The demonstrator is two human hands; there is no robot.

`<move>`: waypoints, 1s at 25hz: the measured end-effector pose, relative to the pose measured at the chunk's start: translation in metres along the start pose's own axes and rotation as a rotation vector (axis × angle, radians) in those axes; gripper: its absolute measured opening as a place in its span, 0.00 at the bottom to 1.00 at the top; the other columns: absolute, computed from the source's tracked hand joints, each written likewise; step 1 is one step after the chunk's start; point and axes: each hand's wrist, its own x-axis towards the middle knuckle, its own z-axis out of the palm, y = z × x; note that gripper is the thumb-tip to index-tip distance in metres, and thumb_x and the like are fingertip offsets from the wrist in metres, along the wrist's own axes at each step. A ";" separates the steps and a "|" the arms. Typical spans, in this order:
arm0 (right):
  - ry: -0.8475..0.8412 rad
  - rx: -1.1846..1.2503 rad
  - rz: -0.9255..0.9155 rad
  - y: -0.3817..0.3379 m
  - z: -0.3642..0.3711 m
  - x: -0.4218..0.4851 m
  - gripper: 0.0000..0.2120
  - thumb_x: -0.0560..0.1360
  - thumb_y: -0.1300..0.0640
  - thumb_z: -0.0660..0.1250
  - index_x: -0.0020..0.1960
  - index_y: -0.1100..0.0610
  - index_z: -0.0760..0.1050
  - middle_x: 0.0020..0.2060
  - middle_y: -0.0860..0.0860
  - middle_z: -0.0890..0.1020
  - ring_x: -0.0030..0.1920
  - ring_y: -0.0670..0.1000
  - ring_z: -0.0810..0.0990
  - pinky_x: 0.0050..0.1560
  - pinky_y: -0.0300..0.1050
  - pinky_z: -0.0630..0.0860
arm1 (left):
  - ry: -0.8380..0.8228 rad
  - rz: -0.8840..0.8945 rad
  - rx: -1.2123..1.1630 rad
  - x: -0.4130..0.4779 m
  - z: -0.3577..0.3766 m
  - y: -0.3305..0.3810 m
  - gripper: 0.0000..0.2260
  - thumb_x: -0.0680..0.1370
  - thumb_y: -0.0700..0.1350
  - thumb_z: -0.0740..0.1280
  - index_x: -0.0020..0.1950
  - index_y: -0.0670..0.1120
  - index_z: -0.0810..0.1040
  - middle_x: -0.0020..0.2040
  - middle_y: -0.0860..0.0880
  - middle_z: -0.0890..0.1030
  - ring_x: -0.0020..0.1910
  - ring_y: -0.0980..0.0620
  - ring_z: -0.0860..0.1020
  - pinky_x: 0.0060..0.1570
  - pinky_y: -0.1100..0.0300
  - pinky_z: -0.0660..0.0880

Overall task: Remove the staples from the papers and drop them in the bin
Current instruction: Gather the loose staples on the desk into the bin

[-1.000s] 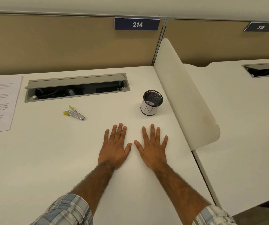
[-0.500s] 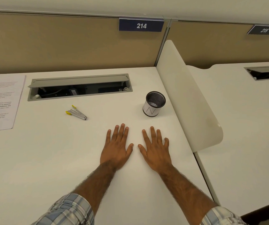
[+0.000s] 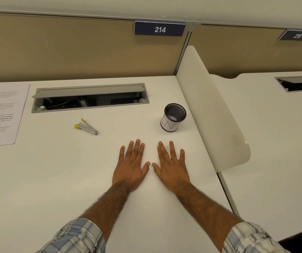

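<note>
Left hand [image 3: 131, 168] and right hand [image 3: 171, 168] lie palm-down side by side (fingers spread, thumbs nearly touching), forearms bare.

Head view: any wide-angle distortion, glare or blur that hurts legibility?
Head view: wide-angle bowing bends the partition top edge; lighting soft and even, no glare on the desk; 214 sign sharp; printed text on the papers too blurred to read.

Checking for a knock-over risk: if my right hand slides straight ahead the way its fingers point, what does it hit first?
Probably the small mesh bin. The right hand lies flat on the desk, fingers aimed up and slightly left, so it may only graze the bin's left side; past that, the way looks free.
</note>
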 end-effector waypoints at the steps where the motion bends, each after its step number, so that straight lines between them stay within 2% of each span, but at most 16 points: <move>1: -0.009 0.008 -0.002 0.000 -0.001 0.000 0.34 0.81 0.37 0.44 0.81 0.55 0.49 0.81 0.49 0.50 0.81 0.59 0.45 0.75 0.68 0.48 | 0.001 0.000 -0.001 0.000 0.000 0.000 0.33 0.85 0.63 0.47 0.85 0.49 0.43 0.85 0.49 0.41 0.84 0.48 0.40 0.81 0.44 0.41; 3: -0.025 0.064 0.004 0.002 -0.004 0.000 0.33 0.82 0.38 0.43 0.82 0.53 0.46 0.81 0.47 0.47 0.81 0.56 0.41 0.76 0.67 0.45 | 0.004 -0.003 -0.004 -0.001 -0.001 0.000 0.33 0.84 0.63 0.47 0.85 0.49 0.43 0.85 0.49 0.41 0.84 0.48 0.40 0.81 0.44 0.41; 5: -0.044 0.255 0.034 0.007 -0.009 0.003 0.30 0.83 0.41 0.44 0.82 0.50 0.47 0.81 0.43 0.44 0.81 0.52 0.40 0.77 0.62 0.45 | 0.005 0.002 -0.009 -0.001 -0.003 0.001 0.33 0.85 0.62 0.47 0.85 0.49 0.43 0.85 0.50 0.41 0.84 0.48 0.40 0.81 0.43 0.42; 6: -0.036 0.411 0.061 0.009 -0.011 0.005 0.27 0.84 0.44 0.48 0.81 0.50 0.51 0.81 0.42 0.47 0.81 0.50 0.42 0.77 0.58 0.48 | 0.001 0.003 -0.009 -0.002 -0.003 0.001 0.32 0.85 0.62 0.47 0.85 0.49 0.43 0.85 0.50 0.41 0.84 0.49 0.40 0.81 0.43 0.43; 8: 0.051 0.798 0.186 0.008 -0.023 0.010 0.21 0.83 0.55 0.57 0.76 0.52 0.66 0.79 0.45 0.60 0.79 0.48 0.57 0.75 0.49 0.58 | 0.010 0.003 -0.020 -0.002 -0.004 0.001 0.32 0.85 0.61 0.48 0.85 0.49 0.45 0.85 0.49 0.43 0.84 0.49 0.41 0.81 0.43 0.44; 10: 0.110 1.261 0.436 0.007 -0.039 0.014 0.16 0.79 0.64 0.61 0.63 0.55 0.79 0.68 0.49 0.77 0.66 0.50 0.76 0.63 0.42 0.71 | -0.001 0.002 -0.016 -0.001 -0.005 0.000 0.32 0.84 0.61 0.47 0.85 0.49 0.44 0.85 0.49 0.43 0.84 0.49 0.41 0.81 0.43 0.44; 11: 0.075 1.477 0.567 0.008 -0.049 0.015 0.14 0.77 0.65 0.62 0.57 0.56 0.82 0.62 0.52 0.82 0.56 0.51 0.81 0.54 0.43 0.76 | -0.013 0.002 -0.008 -0.001 -0.005 0.000 0.32 0.84 0.61 0.47 0.85 0.49 0.43 0.85 0.50 0.42 0.84 0.49 0.40 0.81 0.43 0.43; 13: -0.062 1.785 0.713 0.014 -0.063 0.014 0.09 0.76 0.65 0.65 0.53 0.61 0.83 0.52 0.56 0.85 0.45 0.53 0.83 0.44 0.44 0.77 | -0.011 0.003 -0.010 -0.002 -0.006 0.001 0.32 0.84 0.61 0.46 0.85 0.49 0.42 0.85 0.50 0.41 0.84 0.49 0.39 0.81 0.44 0.42; 15: -0.170 1.938 0.706 0.019 -0.078 0.012 0.08 0.76 0.64 0.68 0.53 0.64 0.82 0.46 0.57 0.85 0.42 0.52 0.83 0.42 0.43 0.77 | 0.000 0.004 -0.018 -0.002 -0.007 0.001 0.32 0.84 0.61 0.47 0.85 0.49 0.44 0.85 0.49 0.42 0.84 0.49 0.40 0.81 0.44 0.42; 18: -0.163 1.995 0.647 0.029 -0.097 0.022 0.06 0.76 0.65 0.66 0.50 0.62 0.81 0.41 0.54 0.84 0.37 0.49 0.82 0.38 0.39 0.75 | -0.006 0.000 -0.021 -0.001 -0.007 0.001 0.32 0.84 0.61 0.47 0.85 0.49 0.45 0.85 0.49 0.43 0.84 0.49 0.41 0.81 0.44 0.42; 20: -0.040 1.925 0.597 0.040 -0.115 0.039 0.06 0.77 0.64 0.65 0.49 0.61 0.81 0.39 0.52 0.83 0.35 0.48 0.80 0.35 0.38 0.73 | -0.012 0.004 -0.023 -0.002 -0.008 0.001 0.32 0.84 0.61 0.47 0.85 0.49 0.43 0.85 0.50 0.42 0.84 0.49 0.40 0.81 0.44 0.41; 23: 0.242 1.550 0.549 0.063 -0.135 0.075 0.04 0.76 0.62 0.68 0.47 0.61 0.82 0.36 0.53 0.82 0.31 0.47 0.78 0.32 0.39 0.71 | -0.002 0.006 -0.027 -0.003 -0.008 0.001 0.32 0.84 0.61 0.48 0.85 0.49 0.44 0.85 0.50 0.43 0.84 0.49 0.41 0.81 0.44 0.42; 25: 0.329 1.181 0.488 0.076 -0.140 0.097 0.06 0.76 0.63 0.67 0.46 0.60 0.83 0.37 0.55 0.83 0.33 0.49 0.79 0.34 0.40 0.72 | 0.002 0.005 -0.031 -0.003 -0.007 0.000 0.32 0.84 0.61 0.48 0.85 0.49 0.45 0.85 0.50 0.44 0.84 0.49 0.42 0.81 0.44 0.43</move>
